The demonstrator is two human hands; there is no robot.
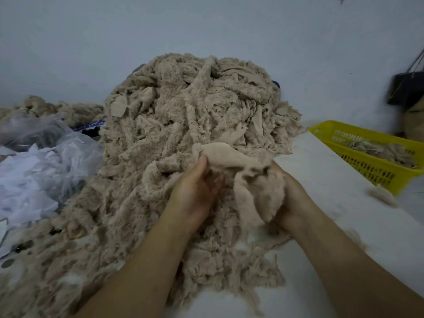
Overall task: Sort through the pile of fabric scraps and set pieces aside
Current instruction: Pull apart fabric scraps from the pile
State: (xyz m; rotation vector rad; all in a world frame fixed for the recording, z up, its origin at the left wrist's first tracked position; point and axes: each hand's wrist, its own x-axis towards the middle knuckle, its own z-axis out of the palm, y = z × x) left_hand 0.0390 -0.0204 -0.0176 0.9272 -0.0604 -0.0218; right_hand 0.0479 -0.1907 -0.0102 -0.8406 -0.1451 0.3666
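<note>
**One scrap up between both hands, basket to the right**

The scrap is a beige piece, smooth side up. I have it raised over the near slope of the pile and stretched between both hands. The left hand pinches its left end, thumb on top and fingers curled beneath. The right hand grips the bunched right end, its fingers buried in cloth that hangs down over them.

I judge this to be the checking step: the piece is lifted and spread for a look, and not yet set aside.

The yellow basket, well to the right, holds similar scraps, so it seems the likely place for this one. The next move would call for the left hand to let go and the right to carry the piece across the bare worktop. I would first check that no frayed strand is caught in the pile, or it may drag more scraps along. The stuff looks as if it sheds; a loose tuft lies just beside the basket.

To the left is a clear plastic bag of white pieces, with a smaller beige heap behind it. A dark bag hangs at the far right.

I can read no writing. A blue-and-white strip shows between the plastic bag and the pile, too small to make out.
</note>
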